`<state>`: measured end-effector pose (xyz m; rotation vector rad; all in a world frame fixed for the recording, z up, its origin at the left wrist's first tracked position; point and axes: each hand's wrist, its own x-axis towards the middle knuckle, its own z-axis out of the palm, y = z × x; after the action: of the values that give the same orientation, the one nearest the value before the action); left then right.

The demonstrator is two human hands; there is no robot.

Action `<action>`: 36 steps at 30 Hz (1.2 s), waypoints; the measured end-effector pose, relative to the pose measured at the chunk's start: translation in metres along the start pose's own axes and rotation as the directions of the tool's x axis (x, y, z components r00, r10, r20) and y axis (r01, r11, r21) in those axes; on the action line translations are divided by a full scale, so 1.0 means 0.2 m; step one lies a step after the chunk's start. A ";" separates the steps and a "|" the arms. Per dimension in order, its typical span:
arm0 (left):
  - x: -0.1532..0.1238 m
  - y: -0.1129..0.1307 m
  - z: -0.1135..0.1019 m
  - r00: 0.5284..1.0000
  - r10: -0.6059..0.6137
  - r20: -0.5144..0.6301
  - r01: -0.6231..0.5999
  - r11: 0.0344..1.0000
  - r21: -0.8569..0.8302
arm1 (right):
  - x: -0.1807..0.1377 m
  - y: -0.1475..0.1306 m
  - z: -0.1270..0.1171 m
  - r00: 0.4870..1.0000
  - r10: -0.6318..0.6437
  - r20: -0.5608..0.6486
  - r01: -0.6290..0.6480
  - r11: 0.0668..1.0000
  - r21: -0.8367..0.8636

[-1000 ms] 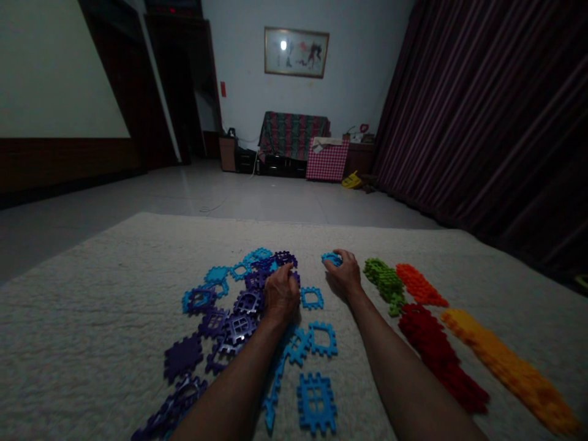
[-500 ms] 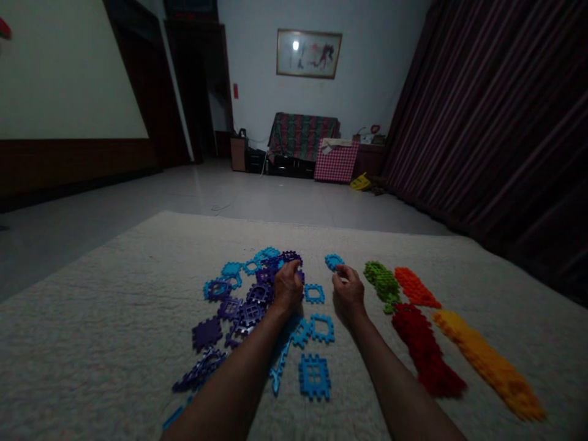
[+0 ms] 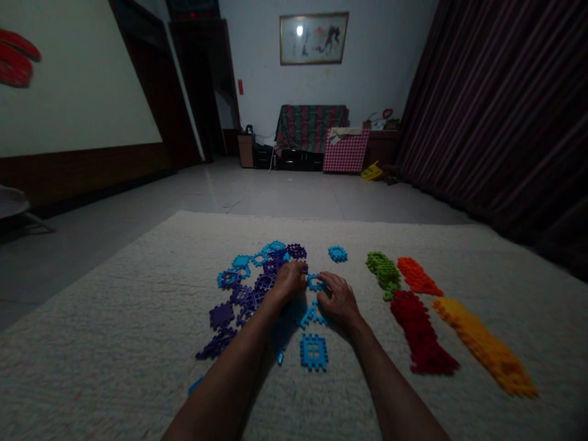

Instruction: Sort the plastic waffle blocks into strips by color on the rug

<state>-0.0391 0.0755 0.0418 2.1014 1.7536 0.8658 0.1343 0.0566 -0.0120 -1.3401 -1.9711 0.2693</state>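
Note:
My left hand (image 3: 289,282) hovers at the right side of a pile of purple interlocking plastic tiles (image 3: 252,298). Its fingers are curled together, and whatever they may hold is hidden. Beside it lies a light-blue square frame tile (image 3: 314,282). My right hand (image 3: 339,300) is at that tile's right edge, thumb and fingers apart, fingertips at or touching it. Nearer to me are a blue window tile (image 3: 313,352) and another blue tile (image 3: 309,316), partly hidden by my right hand. A small blue stack (image 3: 338,253) sits beyond my right hand.
To the right lie grouped tiles in green (image 3: 383,271), orange (image 3: 418,275), dark red (image 3: 421,334) and yellow (image 3: 484,346). Everything rests on a cream mat (image 3: 119,343). Further off are a tiled floor, a cloth-covered cabinet (image 3: 312,128) and a dark curtain (image 3: 478,110).
My right hand has left the blue stack and come nearer to me and leftward, to the blue frame tile. My left hand stays by the purple pile. The view has tilted slightly.

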 end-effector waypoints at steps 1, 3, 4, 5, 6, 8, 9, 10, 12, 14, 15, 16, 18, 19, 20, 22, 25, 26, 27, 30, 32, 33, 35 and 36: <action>-0.02 -0.01 0.01 0.998 0.047 0.040 -0.049 0.998 0.045 | 0.00 0.00 0.00 1.000 -0.003 0.007 0.003 1.000 -0.015; -0.07 -0.03 0.05 0.989 0.133 0.063 -0.139 0.983 0.116 | 0.00 0.00 0.00 1.000 -0.003 0.013 0.004 0.999 -0.042; -0.10 -0.03 0.07 0.986 0.158 0.049 -0.164 0.975 0.147 | 0.00 0.00 0.00 1.000 -0.004 0.013 0.005 0.999 -0.052; -0.12 -0.04 0.09 0.985 0.168 0.033 -0.171 0.969 0.176 | 0.00 -0.01 0.00 1.000 -0.008 0.011 0.009 0.998 -0.060; -0.14 -0.05 0.11 0.985 0.169 0.019 -0.170 0.965 0.201 | 0.00 -0.01 0.00 1.000 -0.014 0.008 0.015 0.998 -0.066; -0.17 -0.05 0.15 0.986 0.167 -0.005 -0.161 0.959 0.235 | 0.00 -0.02 0.00 1.000 -0.025 0.005 0.026 0.997 -0.074; -0.18 -0.05 0.16 0.986 0.168 -0.015 -0.159 0.957 0.242 | 0.00 -0.02 -0.01 1.000 -0.029 0.006 0.029 0.997 -0.076; -0.18 -0.05 0.18 0.985 0.168 -0.024 -0.157 0.957 0.243 | 0.00 -0.03 -0.01 0.999 -0.032 0.005 0.032 0.997 -0.076; -0.18 -0.05 0.19 0.986 0.164 -0.043 -0.149 0.960 0.238 | 0.01 -0.02 0.00 0.999 -0.033 -0.001 0.032 0.998 -0.057; -0.16 -0.05 0.20 0.987 0.149 -0.065 -0.131 0.965 0.226 | 0.02 -0.02 0.00 0.999 -0.028 -0.020 0.028 1.000 0.002; -0.16 -0.05 0.20 0.987 0.143 -0.073 -0.124 0.968 0.217 | 0.03 -0.02 0.00 0.999 -0.020 -0.036 0.022 0.999 0.050; -0.15 -0.05 0.20 0.987 0.139 -0.077 -0.121 0.971 0.205 | 0.03 -0.02 -0.01 0.998 -0.003 -0.056 0.009 0.994 0.105; -0.14 -0.04 0.19 0.988 0.134 -0.071 -0.120 0.977 0.177 | 0.05 -0.02 -0.01 0.995 0.056 -0.088 -0.036 0.977 0.210; -0.14 -0.04 0.18 0.989 0.133 -0.067 -0.121 0.979 0.162 | 0.06 -0.02 -0.01 0.991 0.090 -0.096 -0.064 0.967 0.247; -0.13 -0.04 0.18 0.989 0.132 -0.066 -0.121 0.981 0.149 | 0.06 -0.02 -0.01 0.987 0.122 -0.103 -0.091 0.959 0.270; -0.13 -0.03 0.18 0.989 0.130 -0.073 -0.120 0.984 0.129 | 0.07 -0.01 -0.01 0.975 0.176 -0.132 -0.134 0.951 0.279; -0.13 -0.03 0.17 0.989 0.131 -0.075 -0.121 0.985 0.122 | 0.07 0.00 -0.01 0.952 0.228 -0.203 -0.170 0.949 0.266; -0.13 -0.03 0.18 0.989 0.134 -0.069 -0.124 0.984 0.124 | 0.07 0.00 0.00 0.950 0.229 -0.210 -0.170 0.950 0.263; -0.14 -0.03 0.18 0.989 0.138 -0.061 -0.129 0.984 0.127 | 0.07 0.00 0.00 0.953 0.223 -0.207 -0.166 0.951 0.260; -0.14 -0.03 0.18 0.988 0.147 -0.042 -0.140 0.981 0.135 | 0.08 0.01 0.01 0.964 0.191 -0.185 -0.141 0.957 0.254; -0.14 -0.03 0.18 0.988 0.150 -0.034 -0.145 0.980 0.134 | 0.07 0.02 0.01 0.962 0.186 -0.198 -0.135 0.960 0.243; -0.14 -0.03 0.18 0.988 0.153 -0.030 -0.148 0.980 0.130 | 0.07 0.02 0.01 0.958 0.191 -0.214 -0.141 0.963 0.228; -0.14 -0.04 0.18 0.987 0.158 -0.025 -0.154 0.981 0.122 | 0.07 0.02 0.00 0.942 0.214 -0.259 -0.174 0.970 0.168; -0.14 -0.04 0.18 0.987 0.159 -0.024 -0.155 0.981 0.120 | 0.07 0.02 0.00 0.931 0.231 -0.282 -0.202 0.971 0.128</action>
<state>-0.0263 0.0571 0.0014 2.3413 1.7115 0.8624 0.1341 0.0710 -0.0082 -1.4450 -1.5460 0.2488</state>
